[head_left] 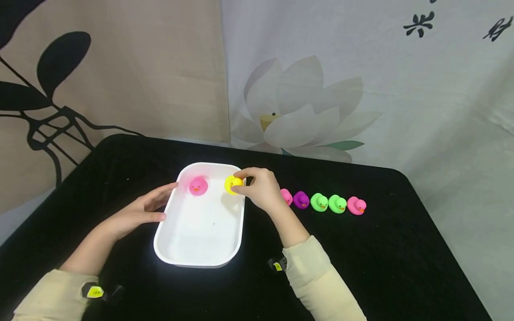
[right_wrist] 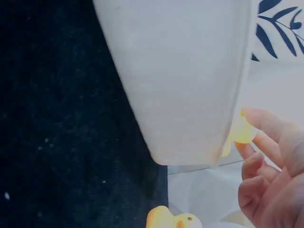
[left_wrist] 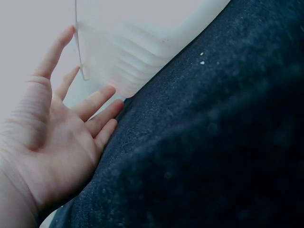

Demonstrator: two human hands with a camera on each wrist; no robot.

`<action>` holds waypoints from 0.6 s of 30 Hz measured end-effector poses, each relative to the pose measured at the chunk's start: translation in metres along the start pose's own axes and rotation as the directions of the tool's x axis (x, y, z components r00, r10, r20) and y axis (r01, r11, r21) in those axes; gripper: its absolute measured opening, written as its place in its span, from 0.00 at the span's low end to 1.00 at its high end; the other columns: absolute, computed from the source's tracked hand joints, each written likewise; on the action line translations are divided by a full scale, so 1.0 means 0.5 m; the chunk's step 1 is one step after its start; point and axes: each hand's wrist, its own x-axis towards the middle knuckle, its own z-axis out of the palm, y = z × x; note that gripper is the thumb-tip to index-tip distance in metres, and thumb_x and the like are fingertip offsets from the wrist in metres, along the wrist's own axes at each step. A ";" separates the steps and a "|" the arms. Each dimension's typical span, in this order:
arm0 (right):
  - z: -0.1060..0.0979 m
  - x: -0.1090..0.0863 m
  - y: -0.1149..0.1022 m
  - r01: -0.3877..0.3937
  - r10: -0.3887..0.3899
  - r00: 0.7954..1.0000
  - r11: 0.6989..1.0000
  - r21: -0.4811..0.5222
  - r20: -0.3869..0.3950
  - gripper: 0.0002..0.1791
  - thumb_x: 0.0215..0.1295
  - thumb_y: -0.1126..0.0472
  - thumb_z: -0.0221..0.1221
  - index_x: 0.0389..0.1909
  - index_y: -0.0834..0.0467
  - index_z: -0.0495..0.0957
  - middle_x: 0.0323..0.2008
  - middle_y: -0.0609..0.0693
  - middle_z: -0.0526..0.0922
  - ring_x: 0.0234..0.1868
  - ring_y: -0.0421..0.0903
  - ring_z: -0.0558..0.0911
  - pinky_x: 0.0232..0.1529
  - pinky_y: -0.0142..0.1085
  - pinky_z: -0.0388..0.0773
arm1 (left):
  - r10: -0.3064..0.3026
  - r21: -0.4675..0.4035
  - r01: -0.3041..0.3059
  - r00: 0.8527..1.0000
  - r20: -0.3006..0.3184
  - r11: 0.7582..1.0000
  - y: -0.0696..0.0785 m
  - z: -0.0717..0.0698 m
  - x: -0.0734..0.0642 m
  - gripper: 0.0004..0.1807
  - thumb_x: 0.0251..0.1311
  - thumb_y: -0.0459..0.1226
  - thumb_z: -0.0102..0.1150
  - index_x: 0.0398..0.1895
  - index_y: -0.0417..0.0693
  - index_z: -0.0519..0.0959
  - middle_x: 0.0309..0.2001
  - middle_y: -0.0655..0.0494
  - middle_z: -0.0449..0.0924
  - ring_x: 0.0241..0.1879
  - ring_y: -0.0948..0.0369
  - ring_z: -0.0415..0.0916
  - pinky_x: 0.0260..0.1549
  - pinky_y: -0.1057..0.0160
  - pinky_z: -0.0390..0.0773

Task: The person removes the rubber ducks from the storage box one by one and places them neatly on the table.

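A white rectangular tray (head_left: 198, 232) lies on the black-covered table. Inside it, near the far left corner, is a pink rubber duck (head_left: 198, 186). My right hand (head_left: 261, 189) pinches a yellow rubber duck (head_left: 232, 184) between thumb and fingers, over the tray's far right rim. In the right wrist view the yellow duck (right_wrist: 243, 130) shows at the tray's edge, its lower part hidden by the tray wall. My left hand (head_left: 140, 209) is at the tray's left side with fingers extended, thumb and fingertips right at the rim.
To the right, a row holds a pink duck (head_left: 286, 196), a purple duck (head_left: 301, 200), two green ducks (head_left: 319, 202) and another pink duck (head_left: 356, 205). The right wrist view has an orange-yellow duck (right_wrist: 164, 219) at its bottom edge. A printed curtain (head_left: 401, 111) hangs behind the table.
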 end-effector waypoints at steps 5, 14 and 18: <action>-0.016 -0.013 -0.006 0.033 -0.030 0.999 0.996 0.080 -0.036 0.16 0.51 0.58 0.72 0.43 0.52 0.85 0.40 0.44 0.82 0.25 0.48 0.73 0.21 0.32 0.74 | 0.003 -0.006 -0.003 1.000 0.001 1.000 -0.003 -0.001 0.000 0.40 0.58 0.34 0.58 0.73 0.49 0.54 0.71 0.44 0.54 0.67 0.36 0.51 0.51 0.30 0.63; -0.047 -0.040 -0.010 0.086 -0.075 0.994 0.987 0.137 -0.083 0.15 0.53 0.59 0.71 0.43 0.53 0.85 0.38 0.43 0.80 0.23 0.48 0.71 0.19 0.33 0.72 | 0.001 -0.011 -0.001 1.000 0.004 1.000 -0.004 -0.002 0.000 0.40 0.57 0.34 0.58 0.73 0.50 0.54 0.71 0.44 0.54 0.66 0.37 0.52 0.51 0.30 0.64; -0.064 -0.052 -0.012 0.112 -0.097 0.989 0.983 0.145 -0.110 0.15 0.53 0.60 0.71 0.43 0.54 0.85 0.39 0.44 0.80 0.21 0.48 0.70 0.20 0.33 0.74 | -0.001 -0.008 0.001 1.000 0.001 1.000 -0.004 -0.002 0.000 0.40 0.57 0.34 0.58 0.73 0.50 0.54 0.71 0.45 0.54 0.66 0.37 0.53 0.51 0.31 0.65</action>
